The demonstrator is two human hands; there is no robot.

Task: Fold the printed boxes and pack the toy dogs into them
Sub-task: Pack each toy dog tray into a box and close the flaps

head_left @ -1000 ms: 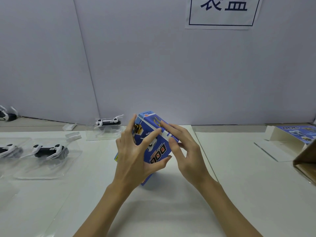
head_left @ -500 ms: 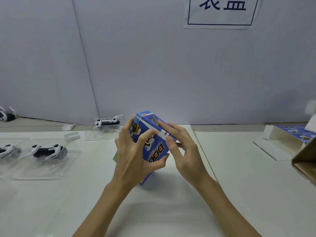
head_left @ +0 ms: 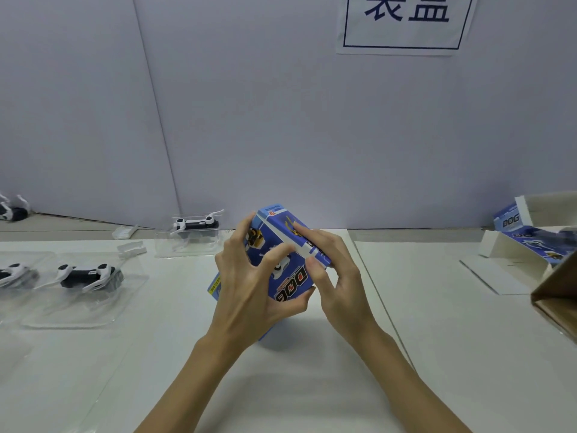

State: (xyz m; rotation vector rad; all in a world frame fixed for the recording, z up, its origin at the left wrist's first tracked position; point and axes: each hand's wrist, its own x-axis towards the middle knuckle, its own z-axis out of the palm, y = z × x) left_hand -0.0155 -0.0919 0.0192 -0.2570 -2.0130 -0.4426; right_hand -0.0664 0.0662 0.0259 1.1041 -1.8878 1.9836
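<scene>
Both hands hold one blue printed box (head_left: 282, 270) tilted above the table (head_left: 421, 339). My left hand (head_left: 246, 295) wraps its near side, thumb under the bottom edge; my right hand (head_left: 335, 276) pinches the white strip along the top corner. I judge the thin card light, glossy and easily dented, so I would grip at the folded edges. Toy dogs (head_left: 89, 276) wait in clear trays at left, well apart.
</scene>
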